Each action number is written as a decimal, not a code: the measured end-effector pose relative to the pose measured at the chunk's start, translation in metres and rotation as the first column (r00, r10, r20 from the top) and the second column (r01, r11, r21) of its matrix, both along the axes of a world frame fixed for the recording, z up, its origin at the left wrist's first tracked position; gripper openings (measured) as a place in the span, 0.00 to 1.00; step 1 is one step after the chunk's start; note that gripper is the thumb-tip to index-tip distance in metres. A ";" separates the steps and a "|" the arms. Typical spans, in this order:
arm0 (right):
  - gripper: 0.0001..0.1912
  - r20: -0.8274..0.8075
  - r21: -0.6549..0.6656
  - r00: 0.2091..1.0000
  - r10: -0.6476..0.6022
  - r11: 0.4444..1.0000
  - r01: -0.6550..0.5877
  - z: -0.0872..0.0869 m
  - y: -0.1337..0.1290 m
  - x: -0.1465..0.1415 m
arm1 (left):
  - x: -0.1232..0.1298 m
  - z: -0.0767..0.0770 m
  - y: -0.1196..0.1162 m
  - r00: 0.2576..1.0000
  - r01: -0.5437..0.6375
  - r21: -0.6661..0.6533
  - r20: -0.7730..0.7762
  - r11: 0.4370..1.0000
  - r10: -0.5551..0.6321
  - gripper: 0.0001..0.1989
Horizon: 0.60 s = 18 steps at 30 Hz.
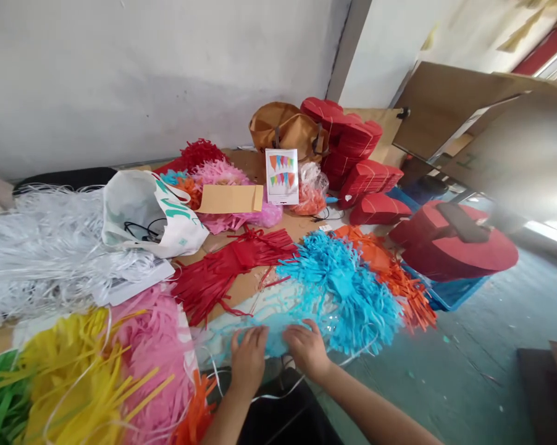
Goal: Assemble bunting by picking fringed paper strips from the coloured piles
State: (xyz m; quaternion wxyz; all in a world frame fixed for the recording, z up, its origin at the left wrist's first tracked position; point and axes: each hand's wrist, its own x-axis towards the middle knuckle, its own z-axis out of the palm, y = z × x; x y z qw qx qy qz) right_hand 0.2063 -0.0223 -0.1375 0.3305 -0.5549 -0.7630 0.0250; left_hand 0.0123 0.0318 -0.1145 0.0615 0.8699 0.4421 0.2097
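Observation:
A light blue fringed paper sheet (273,332) lies at the near table edge, blurred and partly see-through. My left hand (249,358) is on its near left side, fingers bent and closed on the sheet. Opposite it, my right hand (307,351) grips the right side, its fingers curled in towards the left hand. A white string (278,395) hangs under both wrists. Just right of my right hand is a heap of bright blue fringed paper (347,287). Beyond the hands, red fringed paper (234,266) lies across the table.
Yellow (75,371), pink (151,346) and white fringe (42,241) pile up on the left. A white bag (186,228) and a printed card (282,176) stand at the back. Red paper stacks (459,241) rest over a blue crate (464,293) on the right.

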 end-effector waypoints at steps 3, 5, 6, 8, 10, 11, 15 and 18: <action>0.11 0.058 0.000 0.984 0.171 0.985 -0.171 -0.005 0.009 0.013 | -0.038 0.016 0.007 0.983 -0.115 -0.011 -0.147 0.993 0.112 0.26; 0.10 0.083 -0.041 0.968 0.236 0.971 -0.234 -0.007 0.009 0.015 | -0.050 0.027 -0.004 0.937 -0.224 0.032 -0.268 0.974 0.224 0.25; 0.10 0.087 -0.066 0.962 0.258 0.965 -0.253 -0.007 0.008 0.014 | -0.048 0.029 -0.012 0.928 -0.228 0.039 -0.292 0.973 0.230 0.26; 0.09 0.084 -0.120 0.951 0.296 0.951 -0.286 -0.007 0.008 0.010 | -0.030 0.028 -0.031 0.965 -0.077 -0.003 -0.252 0.997 0.074 0.29; 0.09 0.061 -0.189 0.942 0.329 0.931 -0.313 -0.003 0.011 0.009 | -0.005 0.018 -0.043 0.987 0.022 -0.067 -0.159 0.997 -0.033 0.27; 0.09 0.042 -0.231 0.943 0.330 0.922 -0.312 -0.001 0.014 0.010 | 0.005 0.012 -0.045 0.992 -0.042 -0.092 -0.120 0.995 0.030 0.21; 0.11 -0.062 -0.443 0.973 0.224 0.867 -0.227 0.014 0.033 0.019 | 0.013 -0.004 -0.030 0.981 -0.192 -0.264 -0.076 0.945 0.178 0.12; 0.09 -0.082 -0.579 0.990 0.115 0.803 -0.141 0.021 0.050 0.019 | 0.003 -0.001 -0.015 0.957 -0.287 -0.348 -0.152 0.893 0.248 0.15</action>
